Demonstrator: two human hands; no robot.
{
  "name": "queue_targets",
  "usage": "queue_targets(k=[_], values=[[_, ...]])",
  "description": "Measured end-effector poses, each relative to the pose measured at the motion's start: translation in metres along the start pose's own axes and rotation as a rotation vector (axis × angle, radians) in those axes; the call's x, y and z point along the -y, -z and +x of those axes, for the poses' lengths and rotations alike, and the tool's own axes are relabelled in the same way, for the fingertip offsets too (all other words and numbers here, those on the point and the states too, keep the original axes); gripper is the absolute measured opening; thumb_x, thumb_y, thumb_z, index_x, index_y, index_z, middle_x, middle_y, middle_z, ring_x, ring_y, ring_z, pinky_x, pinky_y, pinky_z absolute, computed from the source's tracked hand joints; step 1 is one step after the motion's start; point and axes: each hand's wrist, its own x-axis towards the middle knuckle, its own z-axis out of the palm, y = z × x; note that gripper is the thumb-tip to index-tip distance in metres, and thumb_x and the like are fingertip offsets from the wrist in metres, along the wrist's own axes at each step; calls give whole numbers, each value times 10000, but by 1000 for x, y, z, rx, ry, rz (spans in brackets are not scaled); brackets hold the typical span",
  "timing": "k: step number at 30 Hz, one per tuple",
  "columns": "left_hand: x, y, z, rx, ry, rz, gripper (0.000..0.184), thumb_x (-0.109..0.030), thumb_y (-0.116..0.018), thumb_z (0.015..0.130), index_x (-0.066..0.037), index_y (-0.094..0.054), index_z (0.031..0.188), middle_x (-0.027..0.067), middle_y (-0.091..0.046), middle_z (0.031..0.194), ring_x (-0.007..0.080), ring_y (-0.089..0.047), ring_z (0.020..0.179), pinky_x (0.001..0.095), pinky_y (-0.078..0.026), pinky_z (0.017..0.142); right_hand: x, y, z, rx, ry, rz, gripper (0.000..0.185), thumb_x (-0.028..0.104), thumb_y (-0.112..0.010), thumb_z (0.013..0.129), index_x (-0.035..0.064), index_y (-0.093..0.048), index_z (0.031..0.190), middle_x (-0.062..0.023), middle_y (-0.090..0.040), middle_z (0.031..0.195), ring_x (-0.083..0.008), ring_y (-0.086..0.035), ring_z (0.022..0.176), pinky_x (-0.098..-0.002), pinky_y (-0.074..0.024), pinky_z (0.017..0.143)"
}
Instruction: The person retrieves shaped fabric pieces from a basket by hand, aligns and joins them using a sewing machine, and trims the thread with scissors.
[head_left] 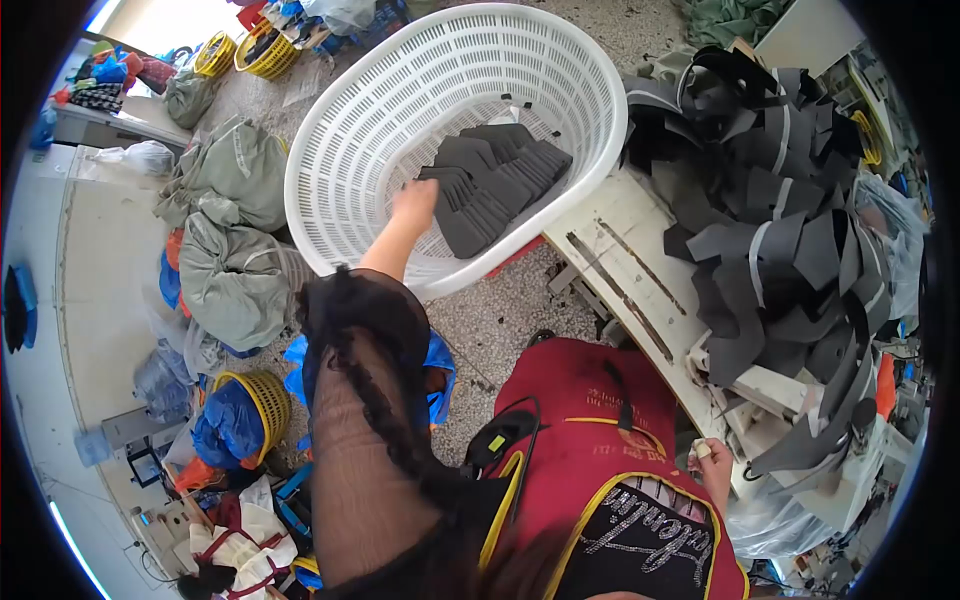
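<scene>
Inside a large white slotted plastic basket (pixel 335 130), dark grey flat cut pieces (pixel 490 185) lie in overlapping rows. My left hand (pixel 415 207) reaches into the basket at the left end of these pieces. Its fingers look curled together beside the nearest edges, and what they hold, if anything, is hidden. Low on the right, my right hand (pixel 714 468) is beside the worktable's edge, against my red apron (pixel 590 400). A small pale thing (pixel 700 451) shows at its closed fingertips, too small to name.
Bundles of dark grey pieces tied with pale strips (pixel 790 230) are heaped on the right, by a slotted white worktable (pixel 635 265). Stuffed grey-green sacks (pixel 235 280) stand on the left. A yellow basket (pixel 268 415) with blue bags sits below them.
</scene>
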Motion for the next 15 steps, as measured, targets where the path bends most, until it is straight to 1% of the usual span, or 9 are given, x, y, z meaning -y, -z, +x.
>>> queue_targets(k=[2, 5, 6, 9, 10, 12, 13, 14, 15], values=[[-8, -17, 19, -136, -370, 259, 706, -128, -710, 630, -110, -390, 1259, 62, -449, 1260, 248, -396, 1195, 401, -393, 897, 6, -6, 1, -18, -9, -100, 74, 84, -549, 825, 15, -569, 843, -35, -577, 642, -75, -521, 539, -199, -407, 503], [-20, -22, 46, -143, -500, 407, 744, -179, -724, 617, -118, -389, 1278, 20, -361, 1337, 244, -303, 1258, 448, -334, 949, -11, -5, 5, -22, -51, -198, 67, 59, -541, 811, 12, -567, 851, -33, -576, 635, -77, -529, 546, -199, -412, 508], [-21, -26, 53, -169, -534, 473, 730, -227, -714, 633, -129, -393, 1281, 16, -374, 1322, 249, -318, 1245, 466, -317, 958, -19, -6, 6, -48, -93, -247, 74, 45, -548, 787, 5, -578, 842, -34, -589, 651, -87, -542, 562, -206, -426, 528], [-21, -36, 58, -222, -603, 587, 687, -256, -687, 658, -131, -404, 1272, 22, -391, 1295, 243, -322, 1240, 451, -291, 982, -30, -14, 1, -17, 12, -440, 82, 35, -564, 759, -1, -594, 827, -32, -602, 670, -93, -554, 579, -217, -438, 549], [-22, -40, 57, -240, -596, 634, 567, -249, -663, 677, -130, -477, 1199, 23, -442, 1232, 235, -321, 1239, 439, -278, 991, -31, -18, -1, -32, -4, -414, 90, 17, -573, 730, -6, -605, 811, -34, -609, 675, -92, -557, 588, -226, -442, 561], [-17, -77, 61, -167, -529, 659, 556, -224, -672, 652, -121, -493, 1168, 44, -449, 1207, 232, -311, 1234, 461, -244, 1001, -36, -19, -3, 24, 5, -440, 67, 6, -570, 755, -16, -593, 814, -42, -607, 676, -89, -562, 598, -226, -443, 550], [-14, -85, 67, -143, -492, 676, 551, -211, -677, 639, -116, -501, 1153, 55, -453, 1195, 230, -306, 1231, 472, -227, 1006, -36, -19, -1, 46, 20, -447, 55, 0, -568, 768, -21, -586, 816, -46, -606, 676, -88, -564, 604, -225, -443, 545], [-9, -80, 70, -38, -443, 533, 500, -195, -685, 620, -104, -523, 1085, 70, -488, 1106, 232, -373, 1148, 450, -281, 954, -32, -22, -2, 19, 23, -503, 55, 10, -578, 757, -17, -596, 801, -38, -602, 663, -82, -555, 598, -224, -433, 542], [-3, -70, 70, 70, -395, 392, 449, -179, -693, 601, -92, -544, 1016, 85, -523, 1017, 235, -439, 1065, 428, -335, 902, -32, -23, -1, 0, 23, -523, 70, 16, -584, 740, -13, -600, 801, -47, -603, 656, -86, -556, 598, -228, -435, 549]])
